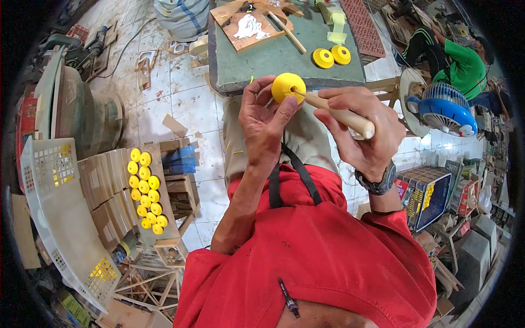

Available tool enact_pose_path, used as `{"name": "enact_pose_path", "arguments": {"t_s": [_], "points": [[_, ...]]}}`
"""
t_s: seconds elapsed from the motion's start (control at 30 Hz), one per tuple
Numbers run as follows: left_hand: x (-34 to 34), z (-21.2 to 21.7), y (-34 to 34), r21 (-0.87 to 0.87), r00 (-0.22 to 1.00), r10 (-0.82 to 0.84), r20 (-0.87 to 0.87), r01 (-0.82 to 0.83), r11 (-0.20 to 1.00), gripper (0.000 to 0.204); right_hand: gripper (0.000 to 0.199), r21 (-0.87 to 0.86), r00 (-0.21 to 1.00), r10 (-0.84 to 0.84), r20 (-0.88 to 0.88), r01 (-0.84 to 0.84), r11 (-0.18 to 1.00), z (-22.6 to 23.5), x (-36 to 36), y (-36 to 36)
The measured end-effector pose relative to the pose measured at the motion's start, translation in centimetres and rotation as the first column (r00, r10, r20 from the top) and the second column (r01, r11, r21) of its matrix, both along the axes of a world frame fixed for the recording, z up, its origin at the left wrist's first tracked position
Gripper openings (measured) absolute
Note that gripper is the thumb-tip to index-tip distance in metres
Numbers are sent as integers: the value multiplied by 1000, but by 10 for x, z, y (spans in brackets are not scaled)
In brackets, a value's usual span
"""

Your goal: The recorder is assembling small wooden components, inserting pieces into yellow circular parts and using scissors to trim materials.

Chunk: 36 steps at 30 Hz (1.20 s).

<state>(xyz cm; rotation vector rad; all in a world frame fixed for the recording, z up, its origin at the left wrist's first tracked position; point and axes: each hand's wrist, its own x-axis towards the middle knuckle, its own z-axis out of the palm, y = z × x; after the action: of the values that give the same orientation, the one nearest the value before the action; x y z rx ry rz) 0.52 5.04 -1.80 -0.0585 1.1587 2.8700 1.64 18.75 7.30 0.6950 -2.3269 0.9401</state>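
My left hand grips a round yellow wooden piece with a hole in its middle, held up just off the table's near edge. Closed around a pale wooden-handled tool, my right hand brings its thin end to the hole. Whether the tip is inside the hole or only at its rim, I cannot tell. Two similar yellow pieces lie side by side on the green-topped table. Farther back is a wooden board with a white smear, and a wooden stick rests partly across it.
Several yellow pieces stand in rows on a plank at my left, beside a white plastic basket. A blue fan is on the right, near a person in green. A blue crate sits at lower right.
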Motion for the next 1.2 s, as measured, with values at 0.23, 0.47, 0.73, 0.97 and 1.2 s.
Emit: {"name": "enact_pose_path", "arguments": {"t_s": [0.23,0.47,0.73,0.97,1.2], "points": [[3,-1,1,-2,998,-52,20,52,999,42,24,-197,976,109,189,-71,978,-10,-6,12],[1,-3,-8,206,971,-220,97,196,959,38,21,-113,990,78,115,-65,991,-14,-5,14],[0,-3,-5,256,968,-232,90,203,945,38,30,-313,991,65,114,-26,949,-27,14,8],[1,-2,-4,249,971,-220,94,191,949,39,33,-332,993,106,55,-82,940,-36,8,7],[1,-3,-5,252,967,-227,116,193,948,40,34,-295,995,80,53,-61,953,-43,8,5]]}}
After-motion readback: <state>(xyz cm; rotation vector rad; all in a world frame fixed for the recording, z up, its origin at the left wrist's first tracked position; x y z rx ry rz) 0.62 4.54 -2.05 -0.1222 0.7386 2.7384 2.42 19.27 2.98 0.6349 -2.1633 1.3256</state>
